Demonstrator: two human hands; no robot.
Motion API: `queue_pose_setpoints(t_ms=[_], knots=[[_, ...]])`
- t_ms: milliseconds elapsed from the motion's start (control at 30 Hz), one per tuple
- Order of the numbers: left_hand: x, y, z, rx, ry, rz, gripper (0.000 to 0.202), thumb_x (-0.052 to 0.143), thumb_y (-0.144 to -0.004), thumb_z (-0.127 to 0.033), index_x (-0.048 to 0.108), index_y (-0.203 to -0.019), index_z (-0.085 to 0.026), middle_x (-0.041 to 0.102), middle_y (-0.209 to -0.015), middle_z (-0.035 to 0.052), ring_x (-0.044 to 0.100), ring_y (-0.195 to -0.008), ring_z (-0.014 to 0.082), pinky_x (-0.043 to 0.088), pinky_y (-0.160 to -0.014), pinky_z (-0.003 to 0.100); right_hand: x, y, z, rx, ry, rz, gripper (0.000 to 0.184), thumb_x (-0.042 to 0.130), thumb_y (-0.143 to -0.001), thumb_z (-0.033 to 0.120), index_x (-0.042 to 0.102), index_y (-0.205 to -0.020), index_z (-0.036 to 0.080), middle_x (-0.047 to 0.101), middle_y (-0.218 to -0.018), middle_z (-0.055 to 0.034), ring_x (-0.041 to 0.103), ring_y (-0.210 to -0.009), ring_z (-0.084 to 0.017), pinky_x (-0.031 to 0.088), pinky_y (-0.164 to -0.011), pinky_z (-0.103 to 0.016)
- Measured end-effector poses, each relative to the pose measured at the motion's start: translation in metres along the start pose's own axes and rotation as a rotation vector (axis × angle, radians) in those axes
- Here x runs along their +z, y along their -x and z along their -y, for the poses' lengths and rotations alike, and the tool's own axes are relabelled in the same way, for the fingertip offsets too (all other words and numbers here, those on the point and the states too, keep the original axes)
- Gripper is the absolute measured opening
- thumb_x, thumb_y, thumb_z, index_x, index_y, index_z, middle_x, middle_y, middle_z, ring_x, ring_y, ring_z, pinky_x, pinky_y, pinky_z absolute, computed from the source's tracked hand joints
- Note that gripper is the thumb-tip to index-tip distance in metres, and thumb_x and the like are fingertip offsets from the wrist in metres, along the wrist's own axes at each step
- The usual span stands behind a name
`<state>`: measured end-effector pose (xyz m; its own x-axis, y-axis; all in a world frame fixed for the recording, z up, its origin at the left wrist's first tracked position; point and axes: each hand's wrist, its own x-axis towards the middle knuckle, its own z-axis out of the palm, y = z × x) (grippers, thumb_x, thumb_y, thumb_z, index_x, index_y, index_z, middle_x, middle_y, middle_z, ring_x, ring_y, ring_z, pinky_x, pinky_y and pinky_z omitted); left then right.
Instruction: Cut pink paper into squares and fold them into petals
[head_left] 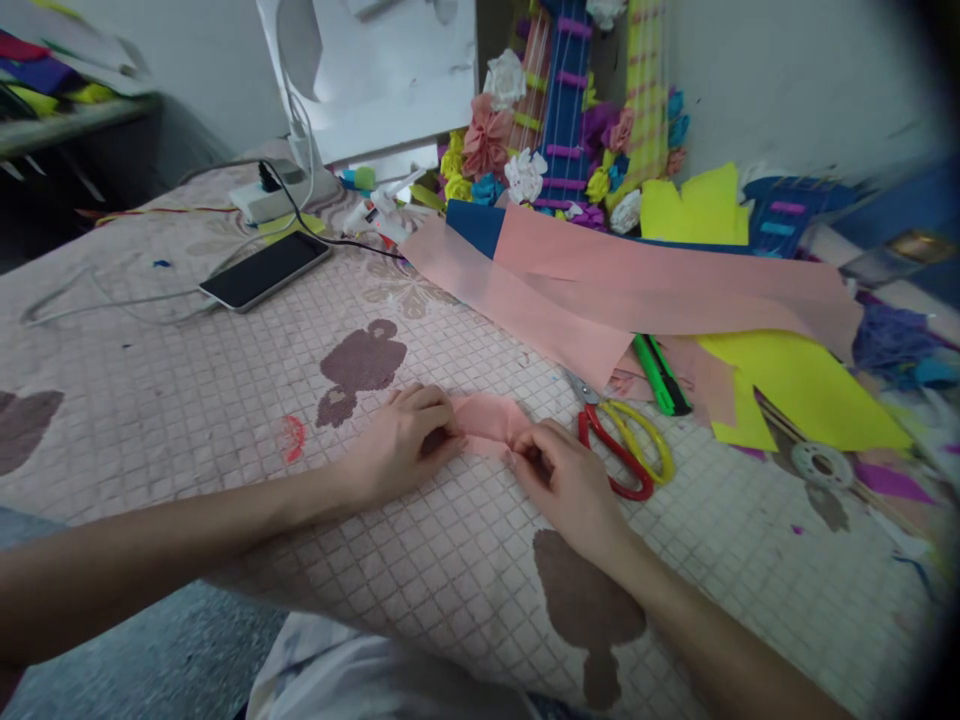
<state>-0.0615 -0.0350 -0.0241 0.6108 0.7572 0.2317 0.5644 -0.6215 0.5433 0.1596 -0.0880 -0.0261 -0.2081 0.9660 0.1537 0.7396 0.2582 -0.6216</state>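
A short folded strip of pale pink crepe-like paper (491, 418) lies between the fingers of both hands, its long axis running sideways from one to the other, so neither is nearer. The left hand (409, 440) pinches its left end; the right hand (570, 485) grips its right end, fingertips close together. Just right of the right fingers lie red-and-yellow-handled scissors (595, 412). Both paper ends and the thumb contacts are partly hidden behind curled fingers.

1 head-worn camera, looking forward and down on nearby hands (405, 445).
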Motion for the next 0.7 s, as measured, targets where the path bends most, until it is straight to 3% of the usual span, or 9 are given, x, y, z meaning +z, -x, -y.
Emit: queue_pose_setpoints(t_ms=[700], knots=[[0.0018,-0.0074,-0.0029,-0.042,-0.113,0.016,0.015,0.057,-0.084,-0.026,0.056,-0.073,-0.015,0.057,-0.082,0.0047,0.052,-0.082,0.0186,0.042,-0.075,0.034,0.0078,-0.0019,-0.0035,-0.04,0.169,-0.082,0.009,0.052,-0.087,0.025,0.053,-0.079,0.021,0.059,-0.076,-0.0008,0.057,-0.067,-0.015,0.038,-0.057,-0.028]])
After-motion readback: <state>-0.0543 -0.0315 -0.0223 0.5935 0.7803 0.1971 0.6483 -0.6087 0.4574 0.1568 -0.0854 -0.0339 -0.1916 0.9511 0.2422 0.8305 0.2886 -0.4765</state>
